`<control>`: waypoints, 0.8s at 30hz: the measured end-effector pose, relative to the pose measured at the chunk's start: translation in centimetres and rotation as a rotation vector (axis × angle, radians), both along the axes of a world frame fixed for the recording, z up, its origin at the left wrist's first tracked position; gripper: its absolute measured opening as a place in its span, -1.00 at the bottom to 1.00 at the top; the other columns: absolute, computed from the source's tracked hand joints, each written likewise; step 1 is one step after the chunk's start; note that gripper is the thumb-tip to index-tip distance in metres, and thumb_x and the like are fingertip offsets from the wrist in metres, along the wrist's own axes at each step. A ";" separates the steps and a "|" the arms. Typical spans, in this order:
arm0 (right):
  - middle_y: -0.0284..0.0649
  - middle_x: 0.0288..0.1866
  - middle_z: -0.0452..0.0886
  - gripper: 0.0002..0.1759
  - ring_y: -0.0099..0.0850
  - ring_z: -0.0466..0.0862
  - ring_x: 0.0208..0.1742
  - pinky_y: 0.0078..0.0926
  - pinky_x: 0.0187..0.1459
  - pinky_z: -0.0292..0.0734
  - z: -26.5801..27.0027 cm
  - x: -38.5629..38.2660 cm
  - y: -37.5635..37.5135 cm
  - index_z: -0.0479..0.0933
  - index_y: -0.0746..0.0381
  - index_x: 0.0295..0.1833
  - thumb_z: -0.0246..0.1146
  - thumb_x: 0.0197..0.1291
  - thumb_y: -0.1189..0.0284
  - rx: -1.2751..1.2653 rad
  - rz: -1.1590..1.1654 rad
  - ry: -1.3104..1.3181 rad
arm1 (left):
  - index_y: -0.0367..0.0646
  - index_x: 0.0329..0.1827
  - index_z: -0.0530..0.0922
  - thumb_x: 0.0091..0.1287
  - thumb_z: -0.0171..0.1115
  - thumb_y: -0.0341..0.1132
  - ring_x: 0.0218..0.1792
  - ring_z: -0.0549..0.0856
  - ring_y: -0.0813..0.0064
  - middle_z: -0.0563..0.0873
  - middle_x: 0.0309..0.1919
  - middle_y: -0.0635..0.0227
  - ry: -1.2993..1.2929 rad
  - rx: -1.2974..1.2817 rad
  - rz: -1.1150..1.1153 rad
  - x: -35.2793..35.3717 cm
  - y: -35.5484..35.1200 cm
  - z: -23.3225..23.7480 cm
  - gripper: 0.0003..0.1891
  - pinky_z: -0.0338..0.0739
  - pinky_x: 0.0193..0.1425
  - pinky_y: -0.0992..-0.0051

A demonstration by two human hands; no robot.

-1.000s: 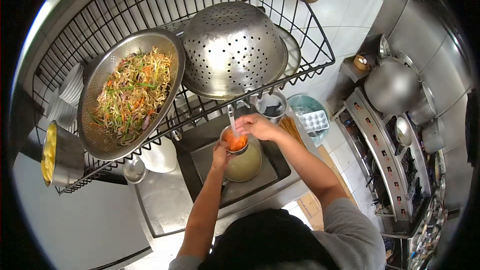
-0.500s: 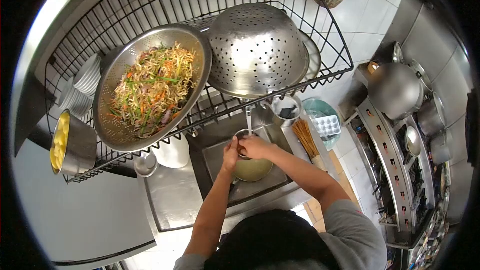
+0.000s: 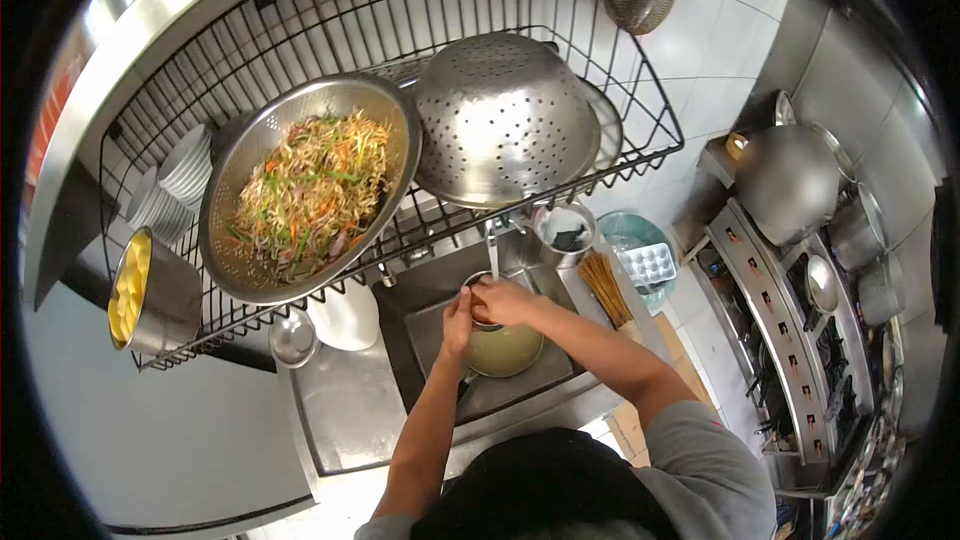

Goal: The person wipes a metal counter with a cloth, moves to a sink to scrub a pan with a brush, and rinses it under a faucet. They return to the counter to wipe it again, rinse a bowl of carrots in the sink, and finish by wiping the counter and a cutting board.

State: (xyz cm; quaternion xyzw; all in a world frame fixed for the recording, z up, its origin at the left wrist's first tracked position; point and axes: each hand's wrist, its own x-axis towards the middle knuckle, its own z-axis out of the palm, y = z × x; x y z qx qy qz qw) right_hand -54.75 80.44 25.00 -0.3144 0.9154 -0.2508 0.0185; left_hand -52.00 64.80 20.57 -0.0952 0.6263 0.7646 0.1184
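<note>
Over the sink [image 3: 415, 325], my left hand [image 3: 458, 318] and my right hand [image 3: 502, 300] meet at a small round metal bowl [image 3: 484, 281], just under the tap [image 3: 492, 240]. My left fingers press together at its left side. The right fingers curl inward over it; what they hold, if anything, is hidden. Directly below both hands sits a pan [image 3: 506, 350] of yellowish liquid, its dark handle pointing to the lower left.
A wire rack [image 3: 440, 230] overhead bears a colander of noodles [image 3: 310, 190], an upturned colander [image 3: 510, 120], stacked bowls [image 3: 186, 175] and a pot of yellow pieces [image 3: 160, 300]. Right of the sink are a brush [image 3: 605, 285] and a teal bucket [image 3: 632, 230]; a stove [image 3: 770, 310] stands farther right.
The head view has shifted slightly, so the rack and colanders appear lower. Both hands stay together at the small bowl, with little visible change in their pose.
</note>
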 end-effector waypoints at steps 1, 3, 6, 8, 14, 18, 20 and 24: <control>0.06 0.02 0.57 -0.59 0.06 0.62 -0.06 -0.01 0.02 0.53 0.1 0.4 0.0 0.53 0.29 0.02 0.18 0.21 0.19 0.019 0.010 -0.010 | -0.27 0.06 0.60 0.50 0.03 0.11 -0.09 0.64 0.48 0.69 -0.10 0.31 0.008 -0.002 -0.015 -0.2 0.1 0.0 -0.46 0.51 0.02 0.45; 0.07 -0.01 0.59 -0.58 0.06 0.63 -0.09 0.00 0.00 0.53 -0.8 1.0 -0.4 0.53 0.31 0.00 0.17 0.20 0.20 0.048 -0.032 0.054 | -0.23 0.02 0.62 0.50 0.03 0.09 -0.15 0.61 0.53 0.69 -0.16 0.35 0.065 0.017 -0.080 -0.7 -0.2 -0.2 -0.50 0.49 -0.03 0.47; 0.10 -0.13 0.63 -0.61 0.06 0.64 -0.11 0.02 -0.04 0.53 -1.1 1.4 -0.8 0.55 0.35 -0.06 0.16 0.20 0.23 -0.010 -0.087 0.119 | -0.21 -0.05 0.63 0.51 0.04 0.06 -0.24 0.61 0.57 0.69 -0.25 0.41 0.077 -0.007 -0.007 -0.7 0.0 -1.1 -0.54 0.49 -0.15 0.49; 0.10 -0.20 0.64 -0.64 0.07 0.64 -0.11 0.01 -0.06 0.53 0.0 2.0 -0.9 0.56 0.36 -0.10 0.15 0.20 0.25 -0.030 -0.181 0.045 | -0.18 -0.09 0.64 0.52 0.06 0.01 -0.35 0.59 0.61 0.67 -0.33 0.47 0.144 -0.032 -0.026 -1.0 0.1 -1.9 -0.60 0.48 -0.26 0.52; 0.09 -0.25 0.67 -0.66 0.05 0.64 -0.11 0.00 -0.04 0.52 -1.9 2.5 -1.0 0.58 0.35 -0.15 0.15 0.20 0.26 -0.054 -0.255 0.184 | -0.13 -0.17 0.64 0.50 0.07 0.00 -0.45 0.53 0.66 0.61 -0.44 0.53 0.125 0.038 -0.065 -1.2 0.8 -1.7 -0.63 0.43 -0.37 0.57; 0.11 -0.23 0.66 -0.66 0.06 0.63 -0.09 -0.01 -0.02 0.52 -2.7 2.3 -0.8 0.58 0.37 -0.14 0.15 0.18 0.29 -0.098 -0.318 0.108 | -0.15 -0.20 0.63 0.49 0.08 0.01 -0.44 0.55 0.62 0.60 -0.44 0.50 0.076 -0.085 -0.111 -1.2 1.1 0.2 -0.62 0.46 -0.37 0.56; 0.13 -0.14 0.65 -0.63 0.06 0.63 -0.04 0.00 0.02 0.52 -3.0 1.9 -0.7 0.59 0.36 -0.12 0.13 0.19 0.26 -0.123 -0.347 0.008 | -0.21 -0.16 0.63 0.46 0.12 0.00 -0.41 0.58 0.55 0.61 -0.42 0.49 0.105 -0.170 -0.102 -1.7 1.9 0.6 -0.60 0.51 -0.31 0.49; 0.12 -0.02 0.63 -0.62 0.05 0.63 0.00 0.02 0.02 0.52 -7.0 1.3 -1.7 0.60 0.33 -0.06 0.09 0.22 0.26 -0.276 -0.499 0.017 | -0.23 -0.42 0.62 0.44 0.14 -0.03 -0.46 0.53 0.59 0.60 -0.56 0.44 0.112 -0.306 -0.182 -2.8 2.1 1.6 -0.57 0.45 -0.33 0.47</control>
